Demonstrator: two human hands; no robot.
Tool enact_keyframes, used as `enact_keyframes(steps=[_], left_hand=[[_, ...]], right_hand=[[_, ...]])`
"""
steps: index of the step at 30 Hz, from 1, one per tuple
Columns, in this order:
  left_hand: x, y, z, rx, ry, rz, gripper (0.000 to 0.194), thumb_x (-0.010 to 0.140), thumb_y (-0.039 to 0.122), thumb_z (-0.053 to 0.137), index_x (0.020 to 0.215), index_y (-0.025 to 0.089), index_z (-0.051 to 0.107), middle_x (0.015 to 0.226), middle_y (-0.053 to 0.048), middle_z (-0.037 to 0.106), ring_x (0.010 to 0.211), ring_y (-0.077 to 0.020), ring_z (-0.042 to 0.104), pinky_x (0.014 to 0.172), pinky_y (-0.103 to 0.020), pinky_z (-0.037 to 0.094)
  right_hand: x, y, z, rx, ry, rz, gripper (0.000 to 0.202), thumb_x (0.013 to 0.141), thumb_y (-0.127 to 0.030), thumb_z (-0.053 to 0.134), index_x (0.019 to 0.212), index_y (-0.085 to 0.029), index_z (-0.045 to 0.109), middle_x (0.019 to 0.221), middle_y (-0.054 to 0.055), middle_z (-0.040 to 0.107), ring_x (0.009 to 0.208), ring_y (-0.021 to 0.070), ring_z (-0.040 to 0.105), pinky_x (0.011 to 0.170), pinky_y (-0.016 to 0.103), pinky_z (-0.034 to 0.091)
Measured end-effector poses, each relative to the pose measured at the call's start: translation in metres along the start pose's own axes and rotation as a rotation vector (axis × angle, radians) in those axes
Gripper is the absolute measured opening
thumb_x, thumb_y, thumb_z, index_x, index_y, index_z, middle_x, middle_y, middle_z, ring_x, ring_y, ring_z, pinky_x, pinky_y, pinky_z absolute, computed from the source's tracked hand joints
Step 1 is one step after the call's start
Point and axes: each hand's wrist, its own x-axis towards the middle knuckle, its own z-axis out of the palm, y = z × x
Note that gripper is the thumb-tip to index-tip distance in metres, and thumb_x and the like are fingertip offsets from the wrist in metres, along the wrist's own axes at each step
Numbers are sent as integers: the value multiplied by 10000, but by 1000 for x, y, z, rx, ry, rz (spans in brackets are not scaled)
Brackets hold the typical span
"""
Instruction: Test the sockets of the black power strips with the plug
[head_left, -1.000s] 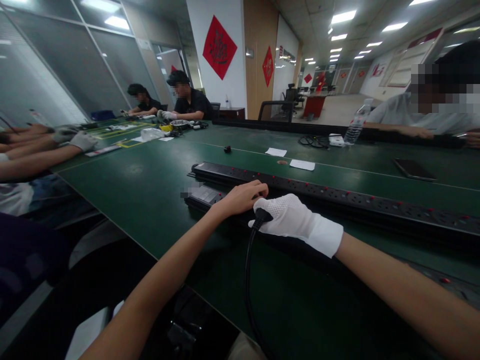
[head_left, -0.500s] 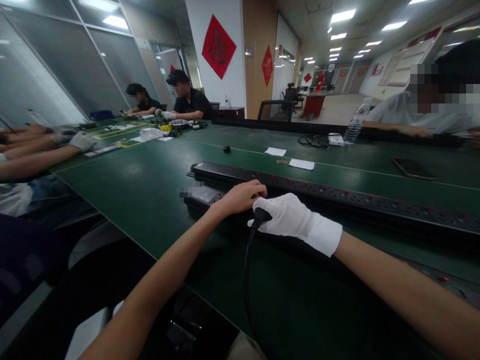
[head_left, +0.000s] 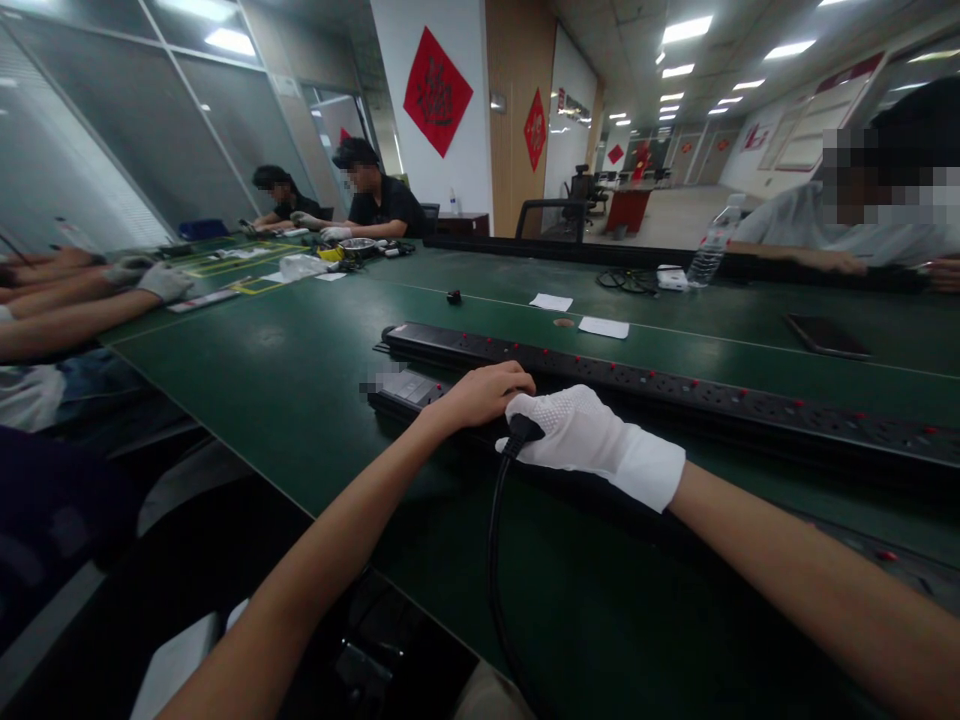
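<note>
My bare left hand (head_left: pixel 487 392) rests with bent fingers on the near black power strip (head_left: pixel 401 392), left of my other hand. A white dotted glove covers my right hand (head_left: pixel 562 430), which is closed around a black plug (head_left: pixel 523 432) at the near strip. From the plug a black cable (head_left: pixel 493 560) hangs down over the table's front edge. Behind both hands lies a longer black power strip (head_left: pixel 645 385) with a row of red switches. The plug's front end and the sockets beneath my hands are hidden.
On the green table (head_left: pixel 247 400) are white papers (head_left: pixel 604 328), a phone (head_left: pixel 829 336), a water bottle (head_left: pixel 712 245) and a small black object (head_left: pixel 453 298). Gloved hands of another person (head_left: pixel 161 283) are at the left. More people sit across and at the far end.
My hands and the plug hold almost the same place. At the far end a person's gloved hand has shifted slightly.
</note>
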Motion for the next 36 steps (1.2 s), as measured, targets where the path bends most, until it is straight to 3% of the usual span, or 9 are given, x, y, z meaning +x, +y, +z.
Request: enact_keyframes(steps=[36], left_hand=[[1, -2, 1, 92, -50, 19, 222, 860, 289, 407, 999, 237, 572, 1072, -26, 548, 944, -166, 540, 793, -277, 414]], right_hand=[[0, 0, 1, -40, 1, -22, 333, 805, -495, 467, 897, -197, 586, 747, 24, 638, 655, 140, 575, 587, 252, 352]])
